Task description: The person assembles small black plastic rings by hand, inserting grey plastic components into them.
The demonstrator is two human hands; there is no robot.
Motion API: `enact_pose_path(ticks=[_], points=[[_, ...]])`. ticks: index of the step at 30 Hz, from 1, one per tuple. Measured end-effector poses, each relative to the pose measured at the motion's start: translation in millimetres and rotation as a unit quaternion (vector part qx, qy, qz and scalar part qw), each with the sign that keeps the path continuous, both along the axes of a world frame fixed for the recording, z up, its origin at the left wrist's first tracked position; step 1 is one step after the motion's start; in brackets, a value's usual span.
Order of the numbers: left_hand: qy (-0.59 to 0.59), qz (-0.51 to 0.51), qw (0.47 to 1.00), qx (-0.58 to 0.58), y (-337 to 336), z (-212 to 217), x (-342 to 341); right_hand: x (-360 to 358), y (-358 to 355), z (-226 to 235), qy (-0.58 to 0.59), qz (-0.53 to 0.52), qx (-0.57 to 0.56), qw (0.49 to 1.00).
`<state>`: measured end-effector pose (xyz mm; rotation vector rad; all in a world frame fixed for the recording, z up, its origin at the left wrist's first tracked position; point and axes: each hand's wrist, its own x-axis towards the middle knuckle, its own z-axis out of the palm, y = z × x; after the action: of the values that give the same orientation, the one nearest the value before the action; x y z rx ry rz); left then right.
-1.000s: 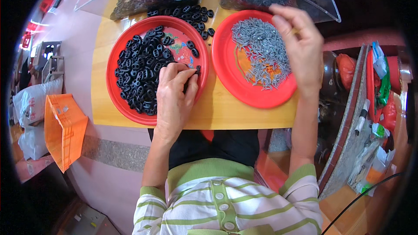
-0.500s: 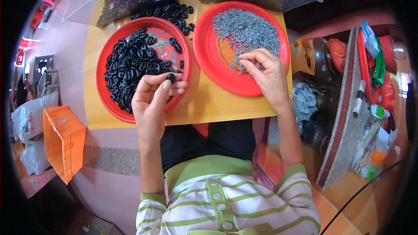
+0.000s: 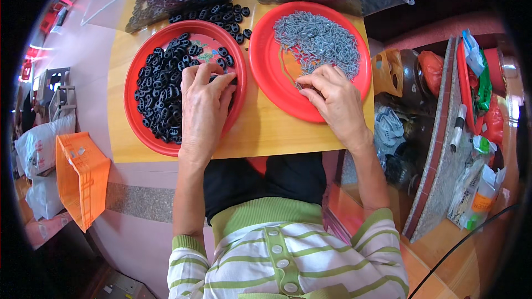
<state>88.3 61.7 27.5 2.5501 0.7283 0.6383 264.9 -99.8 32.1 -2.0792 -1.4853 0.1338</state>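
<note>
Small home assembly workshop: wooden table (image 3: 266, 133) with red trays (image 3: 266, 72) of bulk plastic parts (image 3: 160, 88).

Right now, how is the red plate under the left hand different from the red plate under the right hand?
The left plate holds black oval pieces; the right plate holds a heap of thin grey pieces. On the left plate the left hand lies flat over the pieces; on the right plate the right hand picks at the heap's near edge. Both are round, red, and side by side on the wooden board.

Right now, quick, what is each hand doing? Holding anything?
Left hand: fingers bent down into the black rings on the left red plate; grip cannot be told.
Right hand: fingertips pinching at the grey pins on the right red plate.
</note>
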Motion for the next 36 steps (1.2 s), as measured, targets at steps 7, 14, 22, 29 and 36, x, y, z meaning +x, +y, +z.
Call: enact_pose_path(ticks=[7,14,22,29,36], points=[[0.011,-0.017,0.999,-0.049,1,8,5,-1,0,-3,-0.023,0.002,-0.031,0.999],[-0.02,-0.007,0.999,-0.038,5,1,2,-3,4,1,-0.029,0.021,-0.029,0.999],[-0.012,-0.003,1.0,-0.008,6,1,1,-6,10,0,-0.039,0.019,-0.025,0.999],[0.015,-0.026,0.999,0.026,13,-8,0,-18,-8,9,0.153,-0.054,0.039,0.986],[-0.008,-0.056,0.996,0.071,13,-5,5,-31,-21,8,0.263,-0.066,0.129,0.954]])
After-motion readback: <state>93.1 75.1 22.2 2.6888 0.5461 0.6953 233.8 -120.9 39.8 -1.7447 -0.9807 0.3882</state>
